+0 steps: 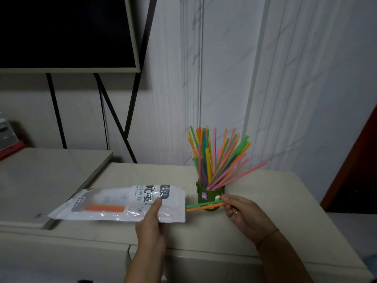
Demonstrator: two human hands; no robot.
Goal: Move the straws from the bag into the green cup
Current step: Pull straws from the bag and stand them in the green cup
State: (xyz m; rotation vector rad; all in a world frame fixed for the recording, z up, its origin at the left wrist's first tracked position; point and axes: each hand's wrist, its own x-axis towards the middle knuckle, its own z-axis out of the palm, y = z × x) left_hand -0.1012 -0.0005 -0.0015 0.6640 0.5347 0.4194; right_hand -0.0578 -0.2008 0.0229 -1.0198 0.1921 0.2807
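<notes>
Left hand (151,223) is clamped on bag (122,201) edge, on desk (265,190) | straws (204,206) are pinched by right hand (244,215) at bag mouth, before green cup (206,193) | light, slick, crushable: gentle grip near ends is advised

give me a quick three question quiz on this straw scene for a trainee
1. True or false: the green cup already holds a bunch of straws.
2. Which colours are the two straws that the right hand pinches? A green and orange; B blue and pink; C yellow and purple.
3. Fill in: the left hand holds the ____, in which orange straws lie.

Key: 1 true. 2 A. 3 bag.
</notes>
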